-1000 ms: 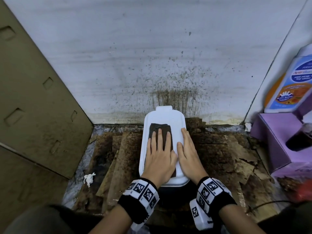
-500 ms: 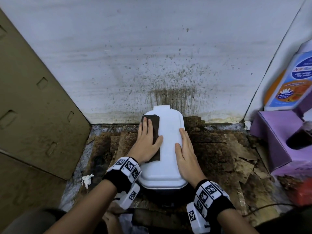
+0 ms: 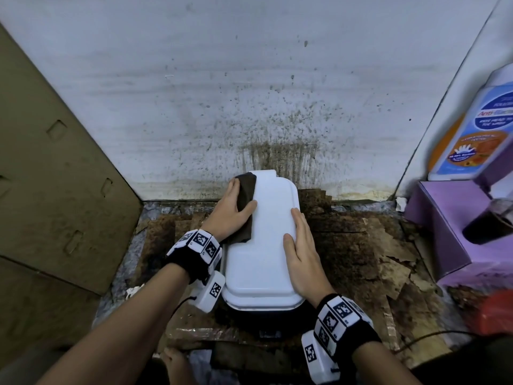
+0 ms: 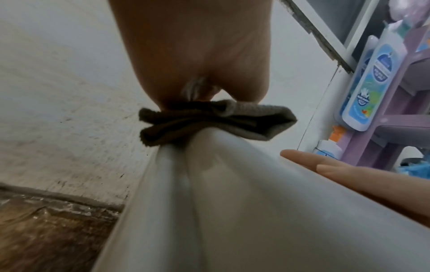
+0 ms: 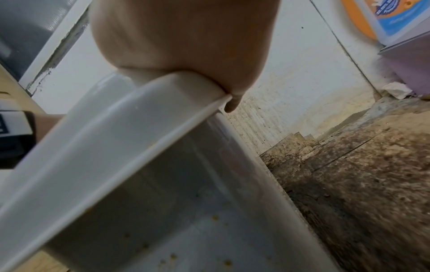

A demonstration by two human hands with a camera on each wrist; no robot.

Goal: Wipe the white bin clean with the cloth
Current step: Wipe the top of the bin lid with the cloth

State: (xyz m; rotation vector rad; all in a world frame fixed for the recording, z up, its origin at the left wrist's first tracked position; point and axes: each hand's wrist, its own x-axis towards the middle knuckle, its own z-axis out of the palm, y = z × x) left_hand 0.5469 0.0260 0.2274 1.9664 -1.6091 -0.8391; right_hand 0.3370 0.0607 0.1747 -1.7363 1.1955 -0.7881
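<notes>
The white bin stands on the floor against the wall, lid closed. A dark brown cloth lies over the lid's far left edge. My left hand grips it there, thumb on top and fingers down the side. In the left wrist view the cloth is bunched over the rim of the bin under my palm. My right hand rests flat on the lid's right side, fingers straight. The right wrist view shows that palm on the lid's rim, with yellow specks on the bin wall below.
A cardboard panel leans at the left. The wall behind the bin is spattered brown. Torn, stained cardboard covers the floor. A purple shelf with a blue-labelled bottle stands at the right, a red object below it.
My left hand has slid the cloth from the middle of the lid to its far left edge and now wraps over the rim. The right hand has stayed on the right side.
</notes>
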